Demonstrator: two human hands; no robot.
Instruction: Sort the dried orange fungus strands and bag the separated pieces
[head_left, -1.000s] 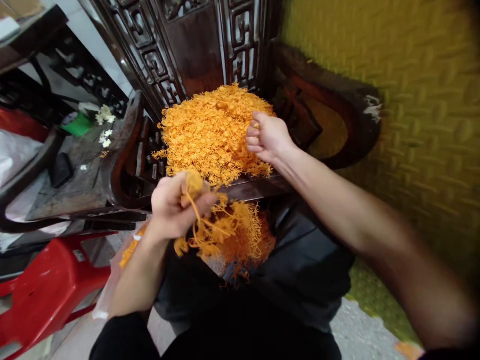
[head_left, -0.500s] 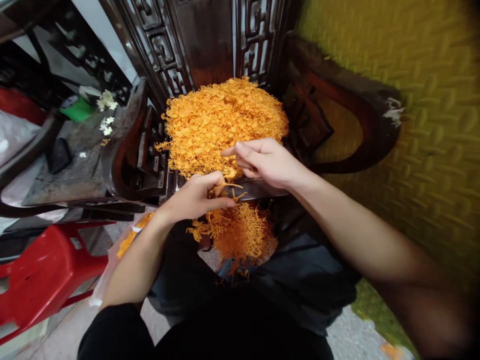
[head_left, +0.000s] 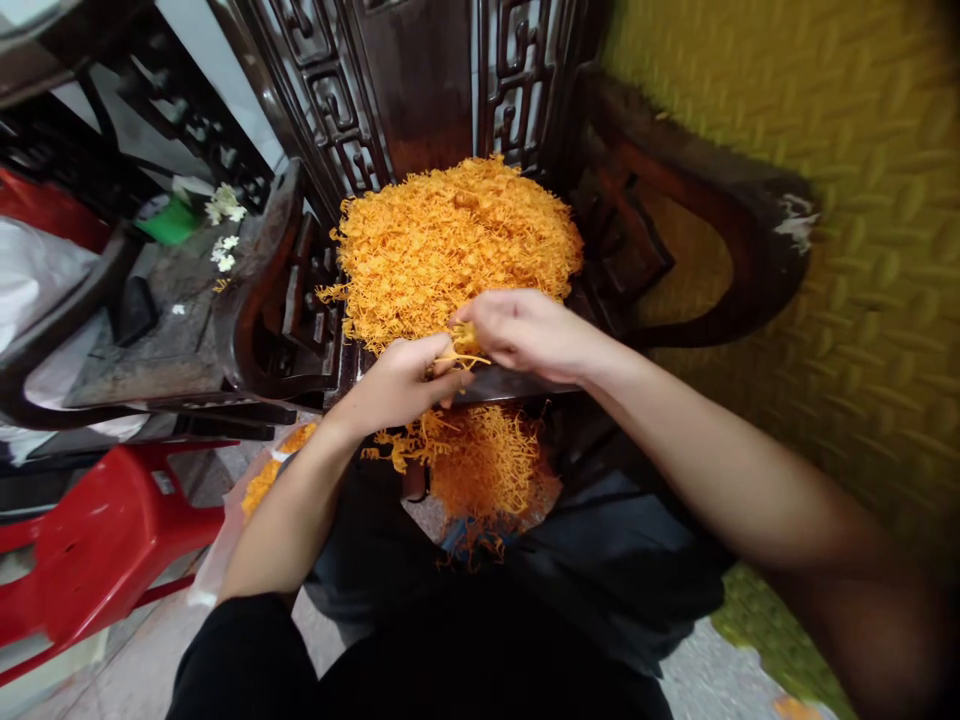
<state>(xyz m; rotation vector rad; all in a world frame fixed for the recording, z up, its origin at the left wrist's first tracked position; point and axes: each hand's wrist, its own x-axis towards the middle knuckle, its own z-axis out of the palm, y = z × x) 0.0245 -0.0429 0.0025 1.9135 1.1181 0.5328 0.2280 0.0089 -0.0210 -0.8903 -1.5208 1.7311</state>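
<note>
1. Hands, 2, bare, meeting at frame centre over the front edge of a carved chair (head_left: 420,100).
2. Left hand (head_left: 401,378): curled almost shut, thumb and fingers pinched on thin orange stems (head_left: 469,358) that stick out to the right; a bunch (head_left: 480,470) of the same sprigs hangs below it, over the lap, lower centre.
3. Right hand (head_left: 532,335): fingers bent inward, tips closed on the far end of the same stems, touching the left hand's fingertips. Whether it holds 1 sprig or several cannot be told.
4. Pile (head_left: 457,245): heap of loose orange plastic sprigs, upper centre, filling the chair seat, just behind both hands.
5. Bag (head_left: 270,480): clear, holding more orange pieces, left of centre beside the left forearm, on the floor.
6. Stool (head_left: 97,550): red plastic, lower left.
7. Second chair (head_left: 165,330): dark seat at left with a few white flowers (head_left: 225,210) and a green item (head_left: 172,220), upper left.
8. Mat (head_left: 825,200): yellow, ribbed, right side of frame.
9. Step in hand, as judged: a sprig from the pile is being joined to the bunch, both hands working the stems together.
10. Next move, as judged: it calls for a firm left pinch so the bunch does not slip, while the right hand seats the stem and lets go.
</note>
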